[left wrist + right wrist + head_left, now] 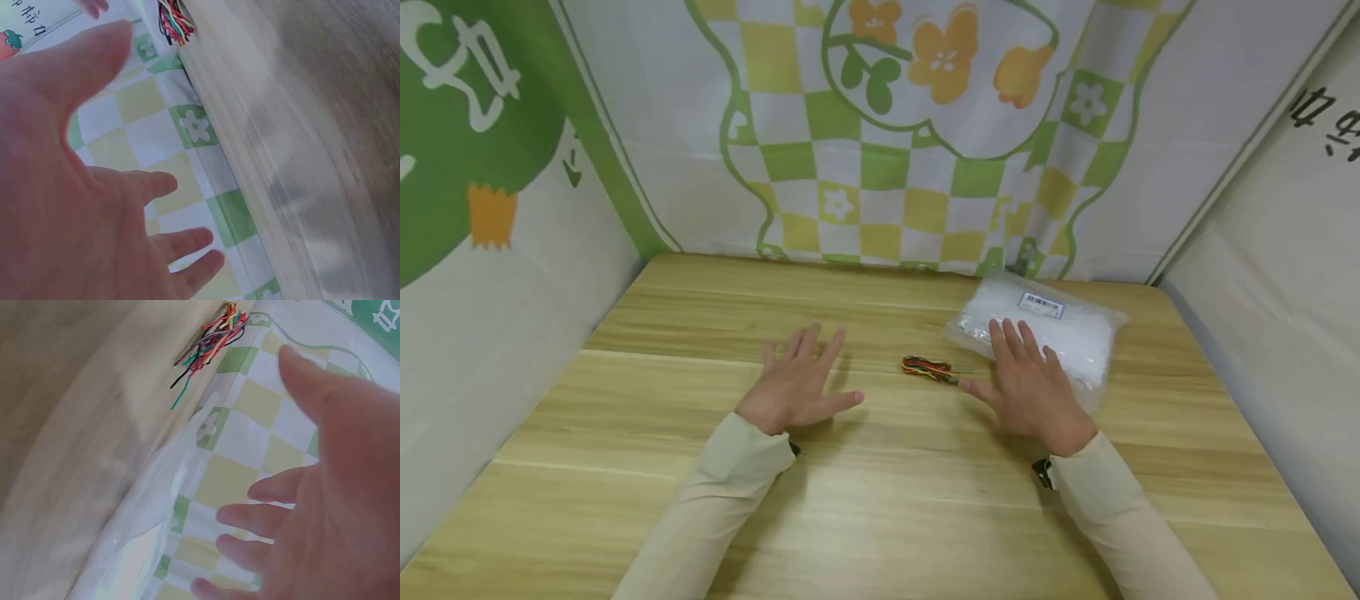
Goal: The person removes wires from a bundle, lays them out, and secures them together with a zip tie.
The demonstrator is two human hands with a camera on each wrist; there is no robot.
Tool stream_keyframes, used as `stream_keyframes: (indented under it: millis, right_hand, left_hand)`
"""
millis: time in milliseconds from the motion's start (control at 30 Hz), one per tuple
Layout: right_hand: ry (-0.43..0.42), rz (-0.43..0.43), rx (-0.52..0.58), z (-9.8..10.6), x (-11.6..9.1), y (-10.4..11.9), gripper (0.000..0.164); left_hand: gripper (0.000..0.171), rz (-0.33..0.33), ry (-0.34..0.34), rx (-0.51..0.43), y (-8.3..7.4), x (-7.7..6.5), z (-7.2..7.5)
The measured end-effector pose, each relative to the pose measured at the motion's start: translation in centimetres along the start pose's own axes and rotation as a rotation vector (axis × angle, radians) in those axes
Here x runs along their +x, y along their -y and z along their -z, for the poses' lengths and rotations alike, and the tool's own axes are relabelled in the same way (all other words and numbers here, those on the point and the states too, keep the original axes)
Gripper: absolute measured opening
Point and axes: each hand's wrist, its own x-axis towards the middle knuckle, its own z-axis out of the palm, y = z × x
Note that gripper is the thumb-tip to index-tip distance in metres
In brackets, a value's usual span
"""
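Note:
Palm down with fingers spread, my left hand [797, 383] hovers over the left middle of the wooden table, holding nothing. My right hand [1033, 387] is spread the same way on the right, its fingers overlapping the near edge of a clear plastic bag [1078, 342] of white material in the head view. Between the hands lies a small bundle of thin wires [929, 368] in red, black, yellow and green, nearest to the right thumb. In the right wrist view the loose ends of the wires [209, 344] fan out over the wood, away from the fingers.
The wooden table [880, 500] runs back to a hanging cloth [925, 175] with green and yellow checks and flowers. White printed panels [497, 358] close in the left and right sides. A barcode label [1041, 305] sits on the plastic bag.

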Motion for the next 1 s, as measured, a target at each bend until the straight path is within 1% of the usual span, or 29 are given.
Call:
stream_keyframes:
  millis: [167, 233, 300, 400, 500, 600, 700, 800, 1000]
  right_hand:
    - [-0.084, 0.054, -0.025, 0.5, 0.2, 0.1, 0.091]
    - [-0.128, 0.076, -0.031, 0.6, 0.2, 0.1, 0.083]
    - [-0.176, 0.107, -0.03, 0.5, 0.3, 0.1, 0.074]
    - [-0.212, 0.148, 0.005, 0.4, 0.5, 0.0, 0.058]
    - [-0.188, 0.179, 0.044, 0.3, 0.9, 0.0, 0.044]
    - [-0.134, 0.205, 0.066, 0.2, 1.3, 0.0, 0.036]
    - [-0.093, 0.238, 0.063, 0.0, 1.8, 0.0, 0.03]
    - [-0.062, 0.254, 0.054, -0.3, 2.3, 0.0, 0.026]
    - [-0.001, 0.231, 0.028, 0.0, 3.1, 0.5, 0.026]
  left_hand:
    - [0.083, -0.087, -0.023, -0.045, -0.3, 0.5, 0.1]
    - [0.076, -0.13, -0.052, -0.057, -0.5, 0.8, 0.1]
    - [0.067, -0.168, -0.096, -0.055, -0.8, 1.1, 0.0]
    - [0.056, -0.217, -0.155, -0.054, -1.4, 1.6, 0.1]
    - [0.048, -0.247, -0.162, -0.075, -2.1, 2.1, 0.2]
    - [0.043, -0.287, -0.141, -0.088, -2.6, 2.8, 0.1]
    - [0.04, -0.325, -0.108, -0.081, -3.1, 3.6, 0.0]
    - [0.039, -0.36, -0.088, -0.054, -3.6, 4.4, -0.1]
    - [0.043, -0.417, -0.068, 0.031, -5.3, 6.0, 0.1]
